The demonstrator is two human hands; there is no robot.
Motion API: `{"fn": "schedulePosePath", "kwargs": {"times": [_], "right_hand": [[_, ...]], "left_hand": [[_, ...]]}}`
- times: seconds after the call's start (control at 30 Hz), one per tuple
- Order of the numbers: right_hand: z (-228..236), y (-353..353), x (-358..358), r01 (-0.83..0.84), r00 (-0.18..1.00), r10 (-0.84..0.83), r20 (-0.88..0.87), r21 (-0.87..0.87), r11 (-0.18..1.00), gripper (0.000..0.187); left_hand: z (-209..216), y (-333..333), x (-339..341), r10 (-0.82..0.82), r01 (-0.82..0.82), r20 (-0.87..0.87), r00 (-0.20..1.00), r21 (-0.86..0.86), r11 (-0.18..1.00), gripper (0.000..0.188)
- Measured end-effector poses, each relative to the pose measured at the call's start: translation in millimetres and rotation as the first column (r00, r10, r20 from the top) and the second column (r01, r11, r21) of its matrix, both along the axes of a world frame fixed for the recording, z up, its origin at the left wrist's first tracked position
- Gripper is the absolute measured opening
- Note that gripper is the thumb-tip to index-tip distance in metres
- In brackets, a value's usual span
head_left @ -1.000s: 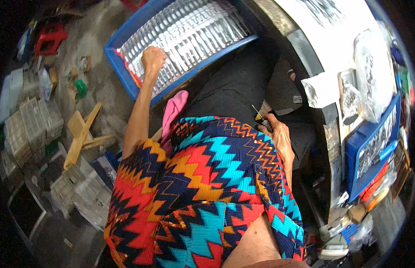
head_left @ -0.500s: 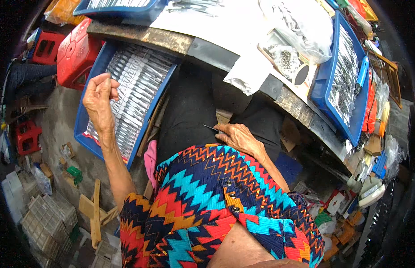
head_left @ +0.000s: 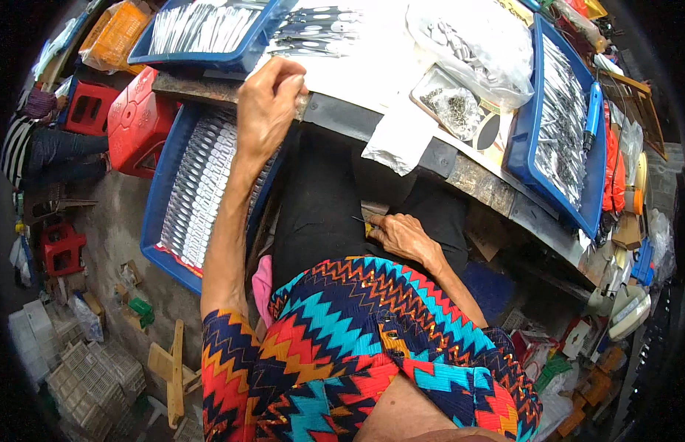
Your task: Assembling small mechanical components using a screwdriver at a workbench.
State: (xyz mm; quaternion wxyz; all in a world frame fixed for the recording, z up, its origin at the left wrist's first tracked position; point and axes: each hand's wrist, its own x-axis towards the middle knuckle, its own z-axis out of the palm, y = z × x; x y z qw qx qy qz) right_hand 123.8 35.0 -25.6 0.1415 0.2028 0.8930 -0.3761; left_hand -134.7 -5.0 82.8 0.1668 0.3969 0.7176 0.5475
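Observation:
My left hand (head_left: pixel 268 110) is raised over the near edge of the worktable, its fingers curled in. Whether anything is between them is hidden. Just beyond it, a row of slim dark-and-silver pieces with pale oval spots (head_left: pixel 316 31) lies on white paper (head_left: pixel 364 77). Below the table, left of my legs, a blue crate (head_left: pixel 152 184) holds similar pieces packed in neat rows (head_left: pixel 202 173). Low at my lap, my right hand (head_left: pixel 405 237) is closed round a thin, dark, pointed tool (head_left: pixel 358 219); most of it is covered by the fingers.
Blue trays of slim pieces stand on the table at the far left (head_left: pixel 140 50) and right (head_left: pixel 530 173). Between them are a clear plastic bag (head_left: pixel 504 44) and a small tray of tiny parts (head_left: pixel 449 99). Red stools (head_left: pixel 140 118) and a seated person's leg (head_left: pixel 62 151) are at left.
My left hand has moved from over the crate, up and right to the table edge. My right hand stays at my lap with the pointed tool. The view has shifted slightly.

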Motion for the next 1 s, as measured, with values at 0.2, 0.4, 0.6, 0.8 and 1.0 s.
{"fn": "schedulePosePath", "kwargs": {"times": [0.2,0.4,0.6,0.8,1.0], "right_hand": [[-12.2,-7.6,4.5,0.028,1.0,-0.028,-0.012,0.014,1.0,0.023],[-7.9,-4.0,0.7,0.029,0.998,-0.031,-0.048,-0.031,0.999,0.027],[-9.6,0.3,-2.6,0.065,0.998,-0.067,-0.015,-0.13,0.989,0.03],[-12.1,1.2,-5.5,0.096,0.995,-0.094,0.021,-0.176,0.98,0.032],[-17.1,2.5,-7.6,0.112,0.994,-0.108,0.03,-0.213,0.971,0.033]], "left_hand": [[-15.8,53.9,-16.4,0.046,-0.023,-0.349,0.936,0.071,0.997,0.011],[-34.3,87.2,-45.1,0.043,-0.043,-0.601,0.798,0.014,0.999,0.018],[-43.3,105.8,-47.7,0.03,-0.084,-0.763,0.646,-0.031,0.996,0.021],[-51.3,108.6,-50.4,0.029,-0.024,-0.808,0.589,0.018,1.0,0.026],[-54.6,107.9,-51.6,0.038,0.021,-0.873,0.487,0.055,0.998,0.026]]}}
